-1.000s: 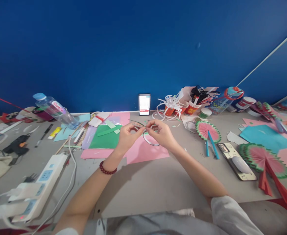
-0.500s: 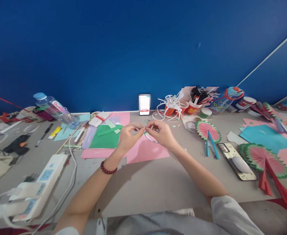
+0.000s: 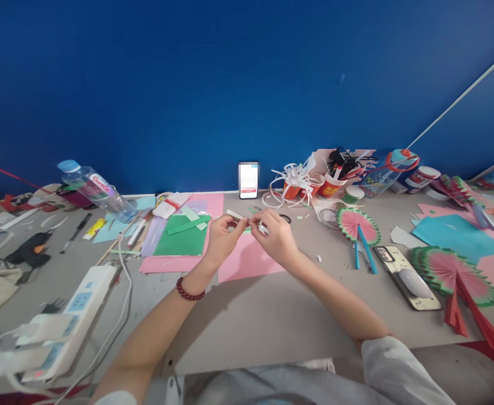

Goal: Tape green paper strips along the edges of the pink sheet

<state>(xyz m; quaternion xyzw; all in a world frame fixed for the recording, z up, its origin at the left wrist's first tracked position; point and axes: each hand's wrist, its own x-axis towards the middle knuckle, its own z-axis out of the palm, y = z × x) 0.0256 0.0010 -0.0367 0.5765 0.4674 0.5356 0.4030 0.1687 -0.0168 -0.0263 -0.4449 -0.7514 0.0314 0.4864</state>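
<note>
Two bare hands are working close together above a grey desk (image 3: 247,343), and their fingertips are nearly meeting. The left hand (image 3: 224,236) is pinching a pale narrow strip (image 3: 236,214) between thumb and forefinger; the grip is closing fully, and a flat length is projecting beyond the fingers. The right hand (image 3: 273,233) is likewise pinching with thumb and forefinger pressed together, and a white part of the strip is showing beneath its fingers. Whether both parts are joining behind the fingertips cannot be told. A dark curved piece (image 3: 286,217) is showing just beyond the right hand; its connection to the strip is remaining unclear.

The strip is hanging over the far part of a pink sheet (image 3: 249,261), which is lying flat under the hands. A beaded bracelet (image 3: 190,289) is circling the left wrist. Near the left hand, a green sheet (image 3: 179,243) is lying with light green strips (image 3: 190,225) across it. Behind the hands, a lit phone (image 3: 248,184) is standing upright before a blue wall (image 3: 247,84). To the right, a red cup (image 3: 291,193) is holding curled white strips (image 3: 298,173). Nearer the right forearm, a pleated fan (image 3: 359,226) is resting on the desk, and a mouse (image 3: 414,283) is sitting on a second phone (image 3: 388,260).
</note>
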